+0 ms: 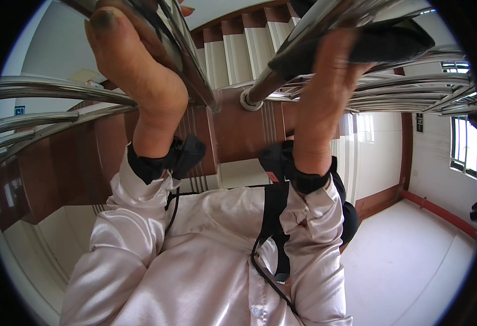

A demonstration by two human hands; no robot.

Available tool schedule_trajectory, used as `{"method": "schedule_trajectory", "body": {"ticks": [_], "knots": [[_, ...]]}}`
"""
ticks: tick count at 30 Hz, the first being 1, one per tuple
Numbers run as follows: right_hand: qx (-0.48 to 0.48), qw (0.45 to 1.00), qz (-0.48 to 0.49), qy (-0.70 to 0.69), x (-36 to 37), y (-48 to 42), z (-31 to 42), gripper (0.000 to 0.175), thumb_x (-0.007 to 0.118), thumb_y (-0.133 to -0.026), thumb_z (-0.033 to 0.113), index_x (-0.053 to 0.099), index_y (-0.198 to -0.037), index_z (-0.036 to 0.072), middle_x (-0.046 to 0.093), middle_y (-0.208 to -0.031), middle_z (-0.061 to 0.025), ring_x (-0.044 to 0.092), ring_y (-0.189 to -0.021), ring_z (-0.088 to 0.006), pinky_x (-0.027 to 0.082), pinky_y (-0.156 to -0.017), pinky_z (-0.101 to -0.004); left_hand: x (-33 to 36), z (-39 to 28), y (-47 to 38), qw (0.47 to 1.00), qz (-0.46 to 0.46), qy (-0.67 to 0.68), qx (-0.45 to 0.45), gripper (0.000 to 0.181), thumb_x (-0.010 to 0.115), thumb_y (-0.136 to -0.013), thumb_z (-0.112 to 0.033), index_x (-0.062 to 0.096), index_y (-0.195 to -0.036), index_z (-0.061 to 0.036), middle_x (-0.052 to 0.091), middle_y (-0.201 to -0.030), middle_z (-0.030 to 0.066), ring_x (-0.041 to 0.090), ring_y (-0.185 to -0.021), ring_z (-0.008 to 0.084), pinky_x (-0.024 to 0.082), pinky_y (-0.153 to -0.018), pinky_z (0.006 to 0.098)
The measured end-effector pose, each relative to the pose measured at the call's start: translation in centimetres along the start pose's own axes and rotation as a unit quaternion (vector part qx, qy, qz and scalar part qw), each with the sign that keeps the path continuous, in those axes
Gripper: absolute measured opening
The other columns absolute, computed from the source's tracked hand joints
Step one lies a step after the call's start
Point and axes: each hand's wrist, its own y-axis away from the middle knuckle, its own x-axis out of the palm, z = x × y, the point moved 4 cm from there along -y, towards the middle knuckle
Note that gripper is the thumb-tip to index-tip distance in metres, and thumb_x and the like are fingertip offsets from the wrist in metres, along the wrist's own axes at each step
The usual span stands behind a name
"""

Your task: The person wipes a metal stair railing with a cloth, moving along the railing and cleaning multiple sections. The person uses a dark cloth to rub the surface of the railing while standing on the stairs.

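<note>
My left hand (136, 77) is wrapped around a thick polished stainless-steel newel post (187, 61) at the upper left. A fingertip shows on the post's far side, and the thumb bears a dark smudge. At the upper right, my right hand (324, 98) is blurred and holds a black cloth (389, 42). The cloth lies against a second steel newel post (303, 30), covering part of it. That post ends in a round base flange (251, 100) on brown stone. Cloth and post hide some of the right fingers.
Steel handrails (55, 91) run off to the left, with more rails (417, 87) to the right. Pale stairs (238, 55) with brown risers rise ahead. A red pipe (438, 212) follows the right wall, below a barred window (464, 142). Black cables (263, 277) hang against my shirt.
</note>
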Motion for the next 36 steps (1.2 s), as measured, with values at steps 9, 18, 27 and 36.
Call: {"method": "schedule_trajectory", "body": {"ticks": [9,18,27,36], "knots": [[0.321,0.881,0.204,-0.283,3.3,8.6,-3.8,0.051,0.07,-0.096,0.02,0.045,-0.138,0.011,0.057,-0.117,-0.0028,0.05,-0.107,-0.0143,0.038,-0.099,-0.0279,-0.8,0.5,-0.4,0.998,-0.031,-0.008,0.05,0.053,0.033,-0.1,-0.057,0.048,-0.095,-0.006,0.064,-0.094,0.0152,0.062,-0.084,0.0173,0.051,-0.078,0.0313],[0.31,0.873,0.33,-0.182,5.4,15.5,-11.2,0.05,0.071,-0.095,0.023,0.048,-0.137,0.008,0.059,-0.119,-0.0041,0.052,-0.111,-0.0164,0.041,-0.099,-0.0301,-2.0,0.5,0.3,0.999,0.014,0.02,0.046,0.039,0.041,-0.103,-0.042,0.051,-0.102,-0.0044,0.059,-0.105,0.0117,0.058,-0.082,0.0164,0.046,-0.078,0.0284],[0.369,0.833,0.395,-0.116,6.3,22.1,-16.4,0.071,0.076,-0.086,0.034,0.043,-0.141,0.004,0.063,-0.124,-0.0215,0.06,-0.119,-0.0359,0.048,-0.096,-0.0409,-4.1,-4.4,2.0,0.934,0.056,-0.188,0.298,0.063,0.071,-0.081,-0.002,0.031,-0.128,0.0062,0.042,-0.129,0.0248,0.053,-0.111,0.0331,0.045,-0.099,0.042],[0.528,0.734,0.246,-0.35,5.1,16.1,-10.3,0.05,0.071,-0.082,-0.001,0.049,-0.127,0.004,0.061,-0.109,-0.0052,0.059,-0.101,-0.0184,0.047,-0.089,-0.0299,0.1,-1.0,9.4,0.893,0.398,-0.146,0.15,0.029,0.064,-0.078,0.009,0.061,-0.105,-0.0007,0.063,-0.1,0.012,0.062,-0.079,0.0277,0.053,-0.072,0.0373]]}}
